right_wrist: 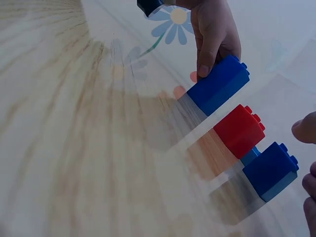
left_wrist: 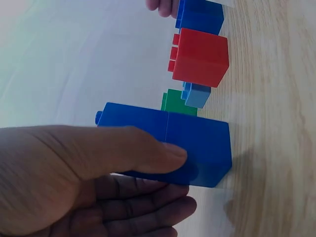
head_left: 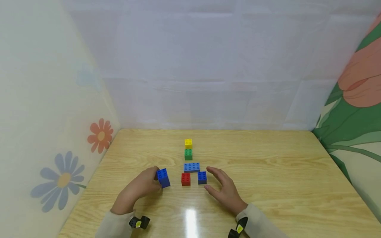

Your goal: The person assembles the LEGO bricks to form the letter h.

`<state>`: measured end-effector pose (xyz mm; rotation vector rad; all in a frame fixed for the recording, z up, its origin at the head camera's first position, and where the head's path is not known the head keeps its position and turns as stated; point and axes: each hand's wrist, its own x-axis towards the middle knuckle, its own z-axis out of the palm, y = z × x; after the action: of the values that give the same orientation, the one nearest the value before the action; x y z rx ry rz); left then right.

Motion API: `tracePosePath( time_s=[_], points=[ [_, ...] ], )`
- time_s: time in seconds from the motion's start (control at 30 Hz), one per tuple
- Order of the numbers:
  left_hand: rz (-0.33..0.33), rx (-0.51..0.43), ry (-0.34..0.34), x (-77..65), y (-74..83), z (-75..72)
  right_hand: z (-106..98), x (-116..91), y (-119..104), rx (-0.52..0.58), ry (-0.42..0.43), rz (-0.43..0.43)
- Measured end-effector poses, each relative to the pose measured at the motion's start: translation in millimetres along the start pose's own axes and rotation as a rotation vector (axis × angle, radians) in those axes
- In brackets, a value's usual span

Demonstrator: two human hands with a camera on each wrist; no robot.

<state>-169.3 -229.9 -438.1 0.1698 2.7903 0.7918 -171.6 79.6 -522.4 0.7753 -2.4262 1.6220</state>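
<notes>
My left hand (head_left: pixel 145 182) pinches a stack of two dark blue bricks (left_wrist: pixel 197 143), thumb on one side and fingers on the other. In the right wrist view this blue stack (right_wrist: pixel 219 86) tilts at the left of the red brick (right_wrist: pixel 240 131). My right hand (head_left: pixel 223 189) is beside a single dark blue brick (head_left: pixel 202 178), thumb and fingers spread, with a gap between them and the brick. Between the two hands stands the red brick (head_left: pixel 186 179). Just behind it lies a longer light blue brick (head_left: pixel 191 167).
Farther back on the wooden table (head_left: pixel 268 165) a green brick (head_left: pixel 188 154) and a yellow brick (head_left: pixel 188 143) stand in line. A white sheet (head_left: pixel 208 66) hangs behind the table. Flower-patterned walls (head_left: pixel 63 180) flank it.
</notes>
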Motion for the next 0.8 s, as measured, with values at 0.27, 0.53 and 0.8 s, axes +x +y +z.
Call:
tracePosePath(
  time_s=[0.27, 0.53, 0.8],
  points=[
    [-0.014, -0.001, 0.006, -1.5, 2.8, -3.1, -0.4, 0.2, -1.2, -0.017, -0.002, 0.007],
    [0.066, -0.009, 0.072, -6.7, 9.9, -6.2, -1.1, 0.4, -1.7, 0.015, -0.011, 0.035],
    [0.249, 0.013, 0.163, -16.6, 32.0, -9.0, 0.6, 0.6, -0.4, 0.024, -0.016, 0.055]
  ],
)
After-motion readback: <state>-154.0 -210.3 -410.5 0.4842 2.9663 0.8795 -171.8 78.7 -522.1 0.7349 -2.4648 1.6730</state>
